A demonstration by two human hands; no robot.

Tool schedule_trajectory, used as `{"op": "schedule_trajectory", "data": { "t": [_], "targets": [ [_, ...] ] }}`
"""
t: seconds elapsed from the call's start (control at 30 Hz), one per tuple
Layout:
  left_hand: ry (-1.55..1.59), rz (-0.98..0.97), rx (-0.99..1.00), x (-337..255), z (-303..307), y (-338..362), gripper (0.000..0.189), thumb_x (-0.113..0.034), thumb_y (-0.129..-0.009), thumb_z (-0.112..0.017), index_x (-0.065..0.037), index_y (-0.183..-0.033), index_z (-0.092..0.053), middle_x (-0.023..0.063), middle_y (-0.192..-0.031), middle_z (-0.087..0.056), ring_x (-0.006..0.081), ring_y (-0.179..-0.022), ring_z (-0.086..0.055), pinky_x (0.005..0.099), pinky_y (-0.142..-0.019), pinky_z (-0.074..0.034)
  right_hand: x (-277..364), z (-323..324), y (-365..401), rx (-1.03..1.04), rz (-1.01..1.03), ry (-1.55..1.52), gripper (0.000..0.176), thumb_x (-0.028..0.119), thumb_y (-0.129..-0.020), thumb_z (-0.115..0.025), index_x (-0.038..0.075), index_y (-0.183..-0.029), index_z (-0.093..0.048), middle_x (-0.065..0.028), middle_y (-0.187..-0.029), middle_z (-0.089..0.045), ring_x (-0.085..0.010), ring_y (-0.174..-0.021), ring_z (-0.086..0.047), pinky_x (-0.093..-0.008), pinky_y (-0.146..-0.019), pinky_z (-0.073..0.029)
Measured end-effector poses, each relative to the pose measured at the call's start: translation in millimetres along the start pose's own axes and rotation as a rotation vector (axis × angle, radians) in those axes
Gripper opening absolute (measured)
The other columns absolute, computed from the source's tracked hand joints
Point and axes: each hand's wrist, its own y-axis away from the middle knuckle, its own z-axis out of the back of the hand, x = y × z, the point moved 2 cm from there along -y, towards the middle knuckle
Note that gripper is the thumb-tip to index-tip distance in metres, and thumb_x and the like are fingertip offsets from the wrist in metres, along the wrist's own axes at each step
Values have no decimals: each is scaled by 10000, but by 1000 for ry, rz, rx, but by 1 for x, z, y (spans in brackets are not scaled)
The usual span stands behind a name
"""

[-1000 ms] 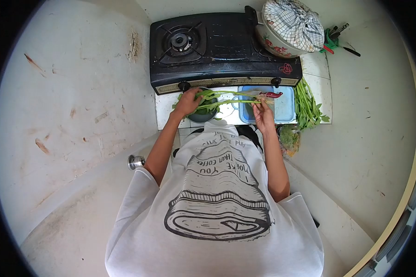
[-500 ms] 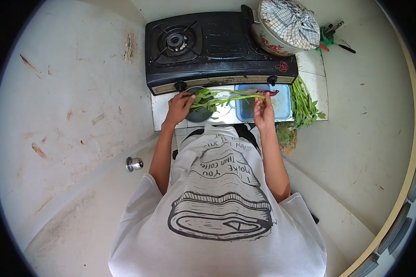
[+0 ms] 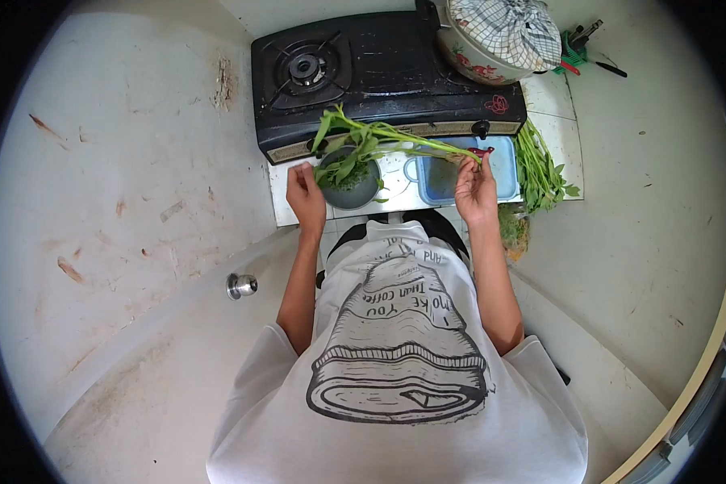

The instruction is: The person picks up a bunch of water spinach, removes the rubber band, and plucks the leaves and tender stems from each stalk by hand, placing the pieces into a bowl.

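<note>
Between finger and thumb, my right hand [image 3: 477, 194] pinches the stem ends of a bunch of water spinach [image 3: 391, 133], whose leaves reach left over a dark grey bowl [image 3: 361, 198]. Cut green leaves [image 3: 351, 179] lie in that bowl. My left hand [image 3: 305, 194] is at the bowl's left side with its fingers curled closed. Whether a leaf is in those fingers is too small to make out. Below the right hand's fingertips stands a blue plastic tray [image 3: 508, 189], with a dark red object [image 3: 482, 152] near its upper edge.
A black two-burner stove [image 3: 387, 68] stands behind the bowl, bearing a cloth-covered pot [image 3: 480, 68] on its right. More greens [image 3: 540, 173] lie right of the tray on the white tiled counter [image 3: 391, 181]. A plastic bag [image 3: 512, 232] hangs below. Walls close in on both sides.
The leafy end of the water spinach has risen up and spread over the stove's front edge. My left hand has come off the stems and moved slightly left and down.
</note>
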Motion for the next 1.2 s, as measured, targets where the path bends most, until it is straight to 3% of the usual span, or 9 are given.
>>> {"op": "schedule_trajectory", "data": {
  "t": [0.07,0.13,0.2,0.37,0.53,0.63,0.87,1.03,1.2],
  "targets": [
    [138,96,146,-6,-8,16,314,-303,-1078,-544,-17,-1094,-675,3,-759,-588,65,-696,-509,243,-621,-372,-4,-8,3,42,-25,12,241,191,-1004,-659,-43,-972,-612,-143,-901,-682,-211,-809,-706,-240,-736,-644],
    [216,285,457,-37,-22,33,280,-252,-1066,-567,-8,-1021,-697,13,-806,-648,79,-707,-531,247,-658,-431,-9,-15,6,16,-30,42,256,216,-1003,-665,-32,-996,-604,-148,-918,-669,-167,-808,-698,-210,-711,-623],
    [456,281,632,-69,-50,48,244,-206,-1066,-560,0,-1134,-671,50,-948,-718,105,-807,-616,257,-742,-497,-13,-21,11,55,-123,23,239,204,-995,-676,-26,-984,-611,-136,-911,-680,-188,-816,-706,-224,-722,-636],
    [666,141,480,-157,-97,45,318,-184,-1069,-548,13,-1317,-575,128,-1174,-711,178,-1048,-667,315,-916,-537,-17,-30,26,80,-257,61,218,197,-966,-717,20,-915,-600,-111,-906,-673,-180,-792,-702,-209,-739,-638],
    [635,59,492,-189,-130,23,329,-179,-1074,-538,11,-1341,-569,126,-1121,-720,158,-1036,-672,302,-918,-535,8,-45,47,25,-282,820,637,620,-1026,-472,79,-714,-596,-30,-575,-565,-111,-603,-627,-214,-481,-391],
    [590,1,532,-211,-144,16,350,-181,-1076,-535,13,-1367,-557,119,-1106,-720,150,-1031,-668,292,-921,-527,41,-50,54,107,61,1449,614,563,-1036,-510,63,-690,-596,-9,-547,-525,-97,-504,-553,-213,-469,-380],
    [425,-46,773,-241,-176,31,387,-129,-1059,-550,14,-1418,-526,102,-1107,-699,155,-1070,-653,312,-985,-484,83,-114,76,410,962,1526,134,135,-926,-746,19,-975,-704,-61,-808,-647,-133,-671,-620,-248,-599,-461],
    [260,-183,674,-251,-195,41,340,-63,-1042,-562,25,-1370,-578,74,-1216,-635,122,-1070,-617,282,-952,-483,93,-100,52,576,734,1445,145,68,-899,-751,4,-1020,-701,-68,-926,-663,-142,-802,-644,-264,-726,-499],
    [229,-231,587,-251,-208,46,341,-54,-1022,-588,21,-1355,-600,59,-1071,-608,122,-917,-624,254,-836,-500,103,-75,29,596,642,1267,138,113,-935,-738,0,-985,-675,-46,-918,-658,-111,-823,-629,-262,-743,-500]
  ]
}}
